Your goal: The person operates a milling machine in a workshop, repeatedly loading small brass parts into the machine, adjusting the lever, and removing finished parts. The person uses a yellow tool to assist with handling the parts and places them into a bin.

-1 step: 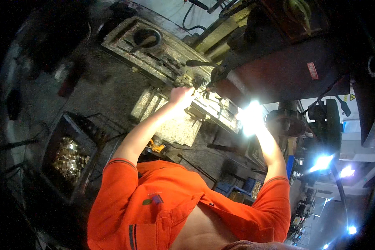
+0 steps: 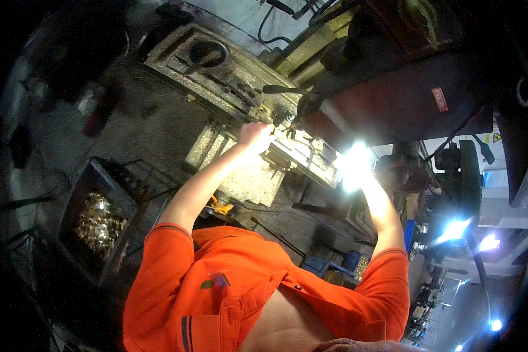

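The left hand (image 2: 256, 136) rests curled at the gritty cast-metal vise (image 2: 302, 154), its grip unclear, while glare hides the right hand (image 2: 358, 170).

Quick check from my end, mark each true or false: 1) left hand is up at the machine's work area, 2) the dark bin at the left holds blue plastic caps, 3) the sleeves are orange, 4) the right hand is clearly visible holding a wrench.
1) True: the left hand is at the grey metal machine fixture.
2) False: the dark rectangular bin holds shiny brass-coloured metal parts.
3) True: the orange short-sleeved shirt shows both sleeves.
4) False: the right hand is washed out by a bright lamp glare; what it holds cannot be told.
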